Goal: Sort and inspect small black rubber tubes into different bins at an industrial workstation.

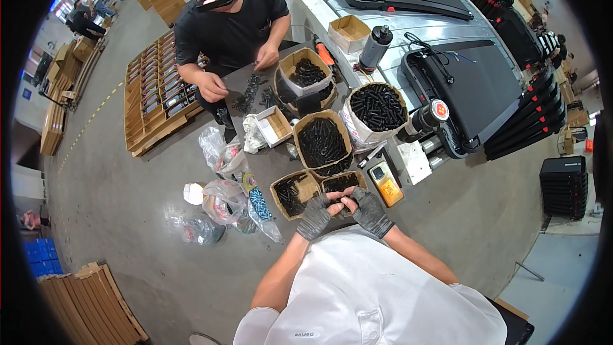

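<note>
Both my hands wear dark grey gloves with bare fingertips. My left hand (317, 214) and my right hand (368, 211) meet over the near edge of a dark table (255, 83), fingertips pinched together on a small dark part (338, 201) that is too small to make out. Just beyond my fingers stand two small cardboard boxes of black screws (290, 193) (341, 182). A larger box of black bolts (321, 142) sits behind them.
A person in black across the table handles black parts (250, 92). More boxes of black hardware (378, 107) (305, 73), plastic bags (223, 201), an orange device (385, 183), a black bottle (374, 48) and treadmills (472, 89) surround me. Wooden crates (153, 92) lie on the floor at left.
</note>
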`<state>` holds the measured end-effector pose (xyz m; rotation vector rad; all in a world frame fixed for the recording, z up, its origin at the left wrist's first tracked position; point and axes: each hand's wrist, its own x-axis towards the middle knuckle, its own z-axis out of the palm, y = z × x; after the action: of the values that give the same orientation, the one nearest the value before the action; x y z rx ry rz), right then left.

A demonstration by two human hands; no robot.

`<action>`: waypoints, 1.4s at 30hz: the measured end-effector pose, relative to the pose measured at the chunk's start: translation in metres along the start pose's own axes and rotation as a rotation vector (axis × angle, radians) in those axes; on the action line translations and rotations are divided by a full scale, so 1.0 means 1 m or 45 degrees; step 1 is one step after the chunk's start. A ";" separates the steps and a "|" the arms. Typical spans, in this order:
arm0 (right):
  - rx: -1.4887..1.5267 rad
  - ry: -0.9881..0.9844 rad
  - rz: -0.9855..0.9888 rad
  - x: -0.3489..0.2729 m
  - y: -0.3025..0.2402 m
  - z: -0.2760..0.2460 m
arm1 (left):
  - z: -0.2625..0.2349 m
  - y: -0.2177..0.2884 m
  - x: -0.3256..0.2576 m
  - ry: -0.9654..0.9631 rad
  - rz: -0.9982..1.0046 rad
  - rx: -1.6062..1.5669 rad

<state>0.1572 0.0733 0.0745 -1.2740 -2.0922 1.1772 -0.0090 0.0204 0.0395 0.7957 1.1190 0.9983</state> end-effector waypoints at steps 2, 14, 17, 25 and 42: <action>0.040 -0.014 0.040 0.003 -0.002 -0.001 | 0.000 0.002 0.002 0.073 -0.009 0.251; 0.601 -0.011 0.225 0.035 -0.019 -0.010 | -0.012 0.036 0.022 0.168 0.503 0.766; 1.080 -0.211 0.568 0.045 0.000 -0.016 | -0.004 0.044 0.024 0.324 0.565 0.745; 1.728 -0.461 0.637 0.044 0.032 0.019 | 0.006 0.035 0.033 0.518 0.532 0.902; 1.813 -0.108 0.760 0.048 0.022 0.013 | -0.004 0.082 0.054 0.391 0.665 1.110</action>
<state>0.1359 0.1141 0.0454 -1.0061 -0.4002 2.2840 -0.0259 0.1005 0.0940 1.7414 1.6937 1.0692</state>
